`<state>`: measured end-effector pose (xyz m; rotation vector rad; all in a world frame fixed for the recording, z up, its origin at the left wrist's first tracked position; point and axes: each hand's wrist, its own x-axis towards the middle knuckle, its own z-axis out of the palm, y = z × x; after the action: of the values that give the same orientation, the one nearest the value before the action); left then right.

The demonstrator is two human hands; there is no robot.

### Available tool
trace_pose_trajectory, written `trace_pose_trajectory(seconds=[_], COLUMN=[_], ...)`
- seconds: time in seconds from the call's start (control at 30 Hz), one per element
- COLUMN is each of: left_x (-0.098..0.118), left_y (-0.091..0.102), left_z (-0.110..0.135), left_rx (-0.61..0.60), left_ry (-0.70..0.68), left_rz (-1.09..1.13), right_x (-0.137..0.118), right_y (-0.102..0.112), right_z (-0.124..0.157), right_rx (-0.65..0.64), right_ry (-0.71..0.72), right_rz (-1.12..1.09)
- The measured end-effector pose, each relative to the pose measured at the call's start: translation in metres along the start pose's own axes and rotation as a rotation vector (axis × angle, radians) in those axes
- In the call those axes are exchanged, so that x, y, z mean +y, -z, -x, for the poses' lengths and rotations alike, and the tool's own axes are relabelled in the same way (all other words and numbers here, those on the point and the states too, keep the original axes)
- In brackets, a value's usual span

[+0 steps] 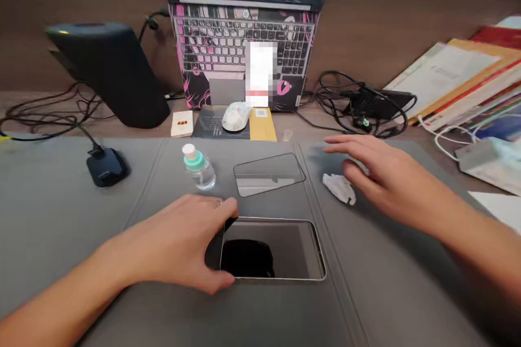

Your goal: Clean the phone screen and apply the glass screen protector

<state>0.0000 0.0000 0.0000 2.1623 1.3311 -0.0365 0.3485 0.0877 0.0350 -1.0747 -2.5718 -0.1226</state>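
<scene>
A smartphone [293, 249] lies screen up on the grey desk mat [260, 312]. My left hand [183, 244] grips its left end, thumb on the near edge and fingers at the far edge. My right hand [374, 171] hovers on the right, fingers stretched out and holding nothing. Below its fingertips rests a crumpled white tissue or cloth [340, 188]; a small gap seems to part them. Beyond the phone lies a clear screen protector [271, 174] with a black border. To its left stands a small clear bottle [201, 168] with a mint collar and white cap.
An open laptop [228, 84] stands at the back, a patterned mouse [236, 116] before it. At left are a black router-like device [118, 76] and a small black box [106, 166] on a cable. Coiled cables [362, 103] and leaning books [468, 76] occupy the right.
</scene>
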Motion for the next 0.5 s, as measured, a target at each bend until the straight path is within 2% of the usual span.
trace_pose_trajectory(seconds=[0.1, 0.17, 0.33, 0.5], left_x=[0.003, 0.004, 0.0, -0.002], left_y=[0.002, 0.004, 0.006, 0.002], left_z=[0.001, 0.002, 0.0, 0.001], left_rx=[0.003, 0.003, -0.005, 0.008], left_ry=[-0.003, -0.004, 0.019, -0.004], left_rz=[-0.012, -0.011, 0.006, -0.019], right_x=[-0.019, -0.022, 0.001, 0.013], right_y=[-0.018, -0.031, -0.06, -0.062], right_z=[-0.018, -0.024, -0.02, -0.018], right_rx=[-0.04, -0.086, -0.166, -0.211], right_ry=[0.106, 0.156, 0.169, 0.165], right_rz=[-0.073, -0.114, -0.163, -0.192])
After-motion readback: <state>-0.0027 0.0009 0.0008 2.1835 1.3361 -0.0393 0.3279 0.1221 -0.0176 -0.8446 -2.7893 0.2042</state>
